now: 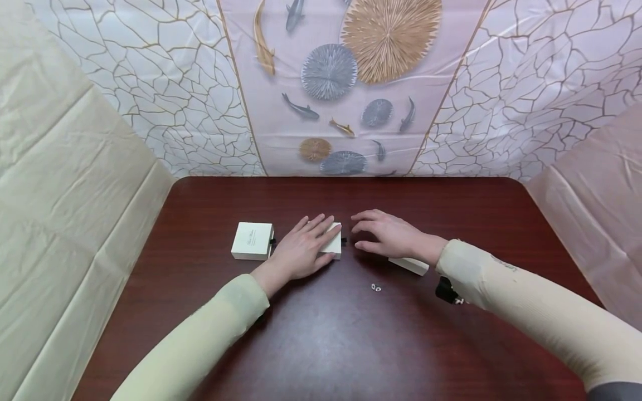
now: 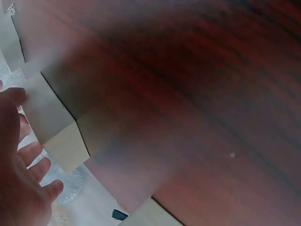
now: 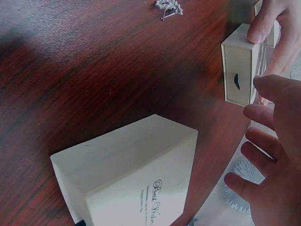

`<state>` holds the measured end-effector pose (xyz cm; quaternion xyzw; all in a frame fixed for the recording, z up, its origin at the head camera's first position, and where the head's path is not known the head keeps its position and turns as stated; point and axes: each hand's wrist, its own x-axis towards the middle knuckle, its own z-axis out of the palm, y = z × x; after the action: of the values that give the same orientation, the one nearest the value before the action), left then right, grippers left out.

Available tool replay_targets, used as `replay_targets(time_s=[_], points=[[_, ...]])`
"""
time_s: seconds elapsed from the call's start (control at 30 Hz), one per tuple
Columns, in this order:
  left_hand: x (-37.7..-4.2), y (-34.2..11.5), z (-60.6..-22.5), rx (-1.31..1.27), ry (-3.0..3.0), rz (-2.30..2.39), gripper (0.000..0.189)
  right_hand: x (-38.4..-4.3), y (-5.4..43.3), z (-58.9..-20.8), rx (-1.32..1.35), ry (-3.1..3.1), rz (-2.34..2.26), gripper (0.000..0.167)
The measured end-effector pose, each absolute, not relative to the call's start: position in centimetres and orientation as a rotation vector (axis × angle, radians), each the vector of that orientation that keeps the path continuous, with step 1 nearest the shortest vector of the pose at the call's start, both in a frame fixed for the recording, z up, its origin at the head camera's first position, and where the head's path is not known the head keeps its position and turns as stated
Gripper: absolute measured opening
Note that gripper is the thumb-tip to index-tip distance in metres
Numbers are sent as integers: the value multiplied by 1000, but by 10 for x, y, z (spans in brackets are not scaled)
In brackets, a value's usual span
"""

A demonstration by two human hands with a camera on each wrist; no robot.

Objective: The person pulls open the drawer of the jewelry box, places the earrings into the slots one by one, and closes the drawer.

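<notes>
Box (image 1: 333,245) under left hand (image 1: 301,249), tab (image 1: 344,240) rightward — axis unclear

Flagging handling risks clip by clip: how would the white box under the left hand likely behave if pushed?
The white box looks stiff, given its crisp edges and flat faces. Lying flat and low, it would probably slide across the glossy table rather than roll or tip. Its black tab hints at a drawer that might slip open.
</notes>
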<state>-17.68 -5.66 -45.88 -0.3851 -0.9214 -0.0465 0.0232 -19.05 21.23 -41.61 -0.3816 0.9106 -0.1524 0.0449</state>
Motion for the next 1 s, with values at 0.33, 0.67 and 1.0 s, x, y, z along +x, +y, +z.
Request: replay_targets(time_s=[0.33,0.67,1.0], points=[[-176,-53,-470,-1245,-2809,-198,66,-201,205,-424,-1251,2792,-493,25],[-175,-55,-475,-1232,-2800,-207,66,-210,195,-435,-1132,2748,-587,15],[-176,-55,-472,-1250,-2787,-204,62,-214,185,-440,-983,2712,-642,4]])
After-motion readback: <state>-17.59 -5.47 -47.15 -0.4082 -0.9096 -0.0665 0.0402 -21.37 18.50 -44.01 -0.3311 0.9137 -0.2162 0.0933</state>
